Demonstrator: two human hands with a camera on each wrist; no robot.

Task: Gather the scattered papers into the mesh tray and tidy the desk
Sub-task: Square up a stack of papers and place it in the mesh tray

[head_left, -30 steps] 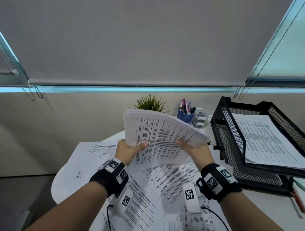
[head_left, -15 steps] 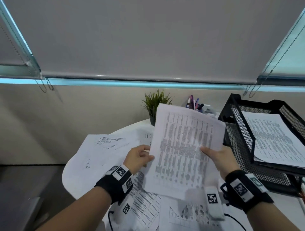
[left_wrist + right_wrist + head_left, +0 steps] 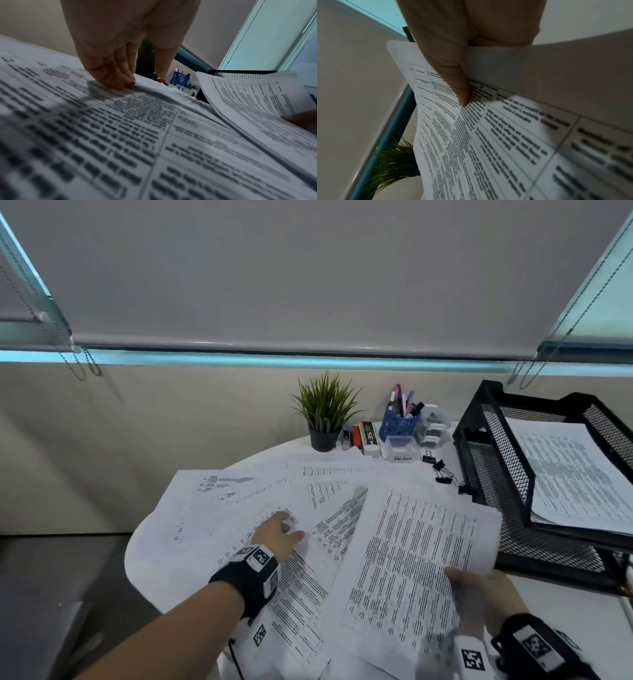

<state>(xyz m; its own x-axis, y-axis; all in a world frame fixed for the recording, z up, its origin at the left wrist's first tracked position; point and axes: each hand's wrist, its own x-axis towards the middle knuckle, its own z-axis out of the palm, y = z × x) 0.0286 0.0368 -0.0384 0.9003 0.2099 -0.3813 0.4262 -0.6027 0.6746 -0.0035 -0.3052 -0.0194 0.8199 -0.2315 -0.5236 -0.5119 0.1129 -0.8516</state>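
Several printed sheets (image 3: 239, 508) lie fanned over the round white desk (image 3: 150, 570). My right hand (image 3: 479, 587) grips a stack of papers (image 3: 411, 559) by its near right edge, thumb on top (image 3: 460, 86), just above the loose sheets. My left hand (image 3: 277, 534) reaches out over the scattered sheets, its fingertips (image 3: 120, 82) pressing down on one of them. The black mesh tray (image 3: 507, 501) stands at the right, with papers (image 3: 568, 467) lying in its upper tier.
At the back of the desk stand a potted plant (image 3: 325, 412), a blue pen cup (image 3: 400, 419), small boxes (image 3: 370, 436) and a clear container (image 3: 400, 450). Black binder clips (image 3: 442, 470) lie by the tray's left corner. The desk's left edge drops off to the floor.
My left hand let go of the stack and moved down onto the scattered sheets. The right hand lowered the stack from upright to nearly flat, and the view tilted down.
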